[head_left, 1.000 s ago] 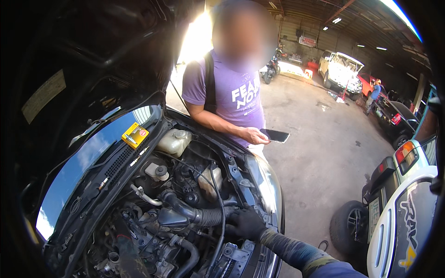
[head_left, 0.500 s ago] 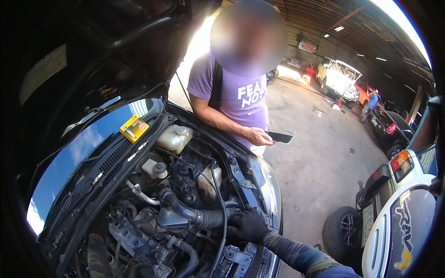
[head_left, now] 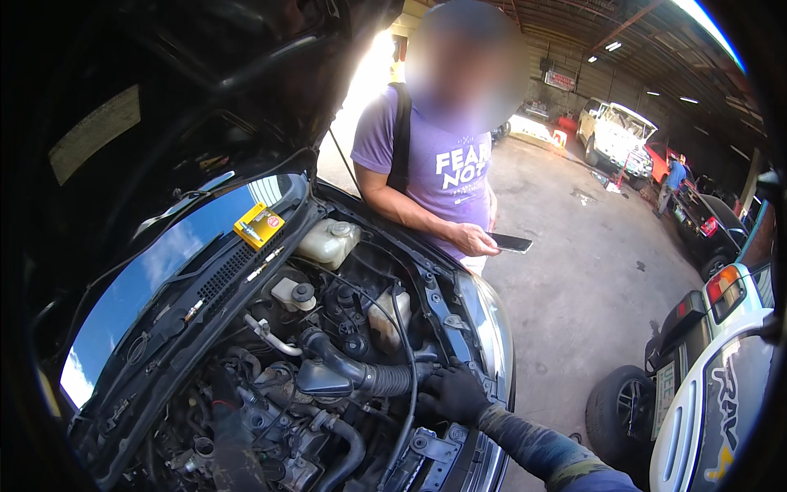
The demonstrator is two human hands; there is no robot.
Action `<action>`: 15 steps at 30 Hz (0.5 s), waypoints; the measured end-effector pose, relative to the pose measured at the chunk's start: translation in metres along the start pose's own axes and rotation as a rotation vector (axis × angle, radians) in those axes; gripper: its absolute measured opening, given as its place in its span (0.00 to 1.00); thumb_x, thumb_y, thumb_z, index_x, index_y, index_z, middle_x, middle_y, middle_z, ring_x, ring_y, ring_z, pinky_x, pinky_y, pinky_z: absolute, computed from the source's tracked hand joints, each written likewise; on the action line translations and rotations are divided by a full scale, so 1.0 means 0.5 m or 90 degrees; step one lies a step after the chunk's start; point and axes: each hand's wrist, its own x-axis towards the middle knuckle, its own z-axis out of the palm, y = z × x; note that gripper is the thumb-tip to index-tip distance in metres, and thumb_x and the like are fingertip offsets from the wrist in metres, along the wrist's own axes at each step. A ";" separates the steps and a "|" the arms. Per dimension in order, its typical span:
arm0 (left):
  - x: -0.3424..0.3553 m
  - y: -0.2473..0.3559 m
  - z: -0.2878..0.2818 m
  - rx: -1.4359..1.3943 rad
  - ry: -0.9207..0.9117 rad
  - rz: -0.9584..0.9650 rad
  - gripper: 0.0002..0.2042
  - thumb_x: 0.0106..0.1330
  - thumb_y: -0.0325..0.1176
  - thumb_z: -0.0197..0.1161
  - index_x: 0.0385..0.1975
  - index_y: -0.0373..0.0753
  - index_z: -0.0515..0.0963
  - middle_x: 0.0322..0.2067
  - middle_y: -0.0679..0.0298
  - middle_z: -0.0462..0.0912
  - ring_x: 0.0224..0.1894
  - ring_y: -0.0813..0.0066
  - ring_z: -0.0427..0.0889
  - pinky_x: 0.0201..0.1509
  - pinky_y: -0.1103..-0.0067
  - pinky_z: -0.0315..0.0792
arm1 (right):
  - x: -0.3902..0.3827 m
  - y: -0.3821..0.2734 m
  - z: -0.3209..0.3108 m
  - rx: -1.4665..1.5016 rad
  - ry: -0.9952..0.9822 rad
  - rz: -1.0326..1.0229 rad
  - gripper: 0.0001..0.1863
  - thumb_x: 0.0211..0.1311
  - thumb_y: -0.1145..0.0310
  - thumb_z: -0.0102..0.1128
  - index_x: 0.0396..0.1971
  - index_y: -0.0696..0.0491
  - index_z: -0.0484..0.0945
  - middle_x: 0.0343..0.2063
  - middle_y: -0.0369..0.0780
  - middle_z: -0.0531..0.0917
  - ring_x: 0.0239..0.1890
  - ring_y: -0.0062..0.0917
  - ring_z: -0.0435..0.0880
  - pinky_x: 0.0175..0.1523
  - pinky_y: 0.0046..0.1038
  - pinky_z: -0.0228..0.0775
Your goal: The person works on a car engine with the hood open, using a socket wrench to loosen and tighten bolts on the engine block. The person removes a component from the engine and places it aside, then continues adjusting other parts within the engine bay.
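My right hand [head_left: 453, 394], in a black glove, leans on the front edge of the engine bay. Its fingers lie spread beside the end of the ribbed air intake hose [head_left: 385, 380]. Over the engine [head_left: 275, 418], my left hand [head_left: 226, 389] shows as a dark, smeared shape, and its fingers cannot be made out. A yellow spark plug box [head_left: 258, 225] sits at the base of the windshield. Below it on the black cowl lies a spark plug [head_left: 264, 264], with another spark plug [head_left: 193, 310] farther left.
The raised hood [head_left: 205, 90] hangs over the left side. Across the fender stands a person [head_left: 443, 164] in a purple shirt, holding a phone [head_left: 511, 243]. A white vehicle with a spare wheel cover [head_left: 713, 410] is close on the right. Other vehicles stand farther back.
My left arm has moved right, from the engine's left side to over its middle. The whole view has shifted, so the scene sits farther right. My right hand stays on the front edge.
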 end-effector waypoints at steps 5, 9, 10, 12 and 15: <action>-0.096 -0.090 0.146 -0.844 -0.037 -0.091 0.26 0.72 0.44 0.58 0.69 0.45 0.72 0.66 0.49 0.74 0.64 0.49 0.77 0.66 0.58 0.72 | 0.001 0.001 0.009 0.006 0.001 0.024 0.22 0.67 0.46 0.57 0.44 0.48 0.86 0.43 0.45 0.87 0.50 0.41 0.85 0.71 0.47 0.60; -0.089 -0.148 0.159 -0.883 -0.050 -0.090 0.25 0.72 0.44 0.58 0.68 0.45 0.73 0.66 0.48 0.75 0.63 0.49 0.78 0.65 0.58 0.73 | 0.002 -0.005 0.007 -0.001 0.003 0.037 0.22 0.67 0.46 0.58 0.45 0.47 0.86 0.44 0.45 0.87 0.50 0.41 0.85 0.72 0.48 0.60; -0.086 -0.158 0.156 -0.888 -0.050 -0.094 0.25 0.72 0.44 0.58 0.68 0.44 0.73 0.66 0.48 0.75 0.62 0.49 0.78 0.65 0.58 0.73 | 0.003 -0.005 0.006 -0.020 -0.002 0.039 0.22 0.67 0.46 0.58 0.45 0.47 0.86 0.45 0.44 0.87 0.51 0.41 0.85 0.72 0.48 0.60; -0.091 -0.166 0.145 -0.901 -0.049 -0.088 0.25 0.72 0.43 0.57 0.67 0.44 0.74 0.65 0.48 0.76 0.62 0.49 0.79 0.65 0.58 0.73 | 0.005 -0.003 0.004 -0.006 0.004 0.025 0.22 0.67 0.45 0.58 0.45 0.47 0.87 0.45 0.45 0.87 0.53 0.42 0.84 0.72 0.48 0.59; -0.124 -0.156 0.122 -0.915 -0.061 -0.053 0.25 0.72 0.43 0.57 0.67 0.44 0.75 0.65 0.48 0.76 0.61 0.49 0.80 0.64 0.57 0.74 | 0.004 -0.004 0.006 -0.017 -0.019 0.032 0.22 0.67 0.46 0.58 0.45 0.47 0.87 0.45 0.46 0.87 0.54 0.43 0.84 0.72 0.49 0.59</action>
